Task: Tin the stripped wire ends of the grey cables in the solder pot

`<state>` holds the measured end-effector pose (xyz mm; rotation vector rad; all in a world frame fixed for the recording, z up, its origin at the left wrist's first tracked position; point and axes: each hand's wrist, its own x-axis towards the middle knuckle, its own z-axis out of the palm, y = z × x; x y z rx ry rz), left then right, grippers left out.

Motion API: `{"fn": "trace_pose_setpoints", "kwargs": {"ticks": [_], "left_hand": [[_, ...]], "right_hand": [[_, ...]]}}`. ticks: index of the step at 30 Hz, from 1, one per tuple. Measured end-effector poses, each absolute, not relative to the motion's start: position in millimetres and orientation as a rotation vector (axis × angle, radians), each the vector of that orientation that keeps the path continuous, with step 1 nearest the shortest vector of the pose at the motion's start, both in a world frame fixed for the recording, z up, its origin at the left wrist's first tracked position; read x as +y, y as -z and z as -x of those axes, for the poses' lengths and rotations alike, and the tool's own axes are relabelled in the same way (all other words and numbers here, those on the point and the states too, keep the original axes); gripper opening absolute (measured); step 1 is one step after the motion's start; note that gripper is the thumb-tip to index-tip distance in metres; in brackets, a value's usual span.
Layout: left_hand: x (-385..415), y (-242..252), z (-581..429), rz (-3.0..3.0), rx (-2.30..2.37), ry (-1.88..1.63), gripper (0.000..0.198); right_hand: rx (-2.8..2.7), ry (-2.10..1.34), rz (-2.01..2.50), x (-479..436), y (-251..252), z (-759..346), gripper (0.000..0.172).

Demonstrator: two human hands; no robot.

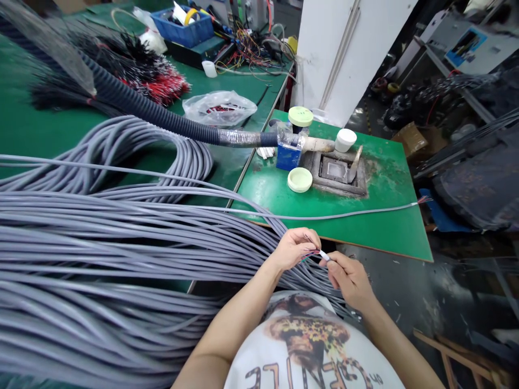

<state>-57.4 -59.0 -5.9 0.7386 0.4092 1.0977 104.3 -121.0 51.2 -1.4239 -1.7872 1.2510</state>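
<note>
Close to my body, at the front edge of the green board, my left hand (298, 248) pinches thin coloured wires (310, 255) that fan out at a cable end. My right hand (349, 275) is closed on the pale cable end (324, 255) just to the right of them. Long grey cables (182, 232) lie in a thick bundle from the left and run under and beside my hands. One single grey cable (344, 216) stretches across the board, its stripped wires hanging past the right edge.
On the green board (381, 232) stand a solder pot (336, 170), a white cup (346, 139), a pale green lid (300, 179) and a blue block (288, 155). A dark corrugated hose (162, 113) reaches over from the upper left.
</note>
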Motion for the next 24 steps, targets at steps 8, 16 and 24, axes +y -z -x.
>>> {"fn": "trace_pose_setpoints", "kwargs": {"ticks": [8,16,24], "left_hand": [[-56.5,3.1,67.2,-0.922,0.496,-1.146,0.021],[-56.4,-9.5,71.8,-1.071,0.619,-1.22,0.018],[-70.7,1.7,38.3,-0.511,0.512,-1.126,0.018]], "right_hand": [[-1.769,-1.278,1.445,-117.5,-54.7,-103.4,0.031],[-1.855,-1.141,1.478,-114.0,-58.5,-104.9,0.027],[-1.736,-0.942,1.469,-109.0,-56.5,-96.0,0.038]]}}
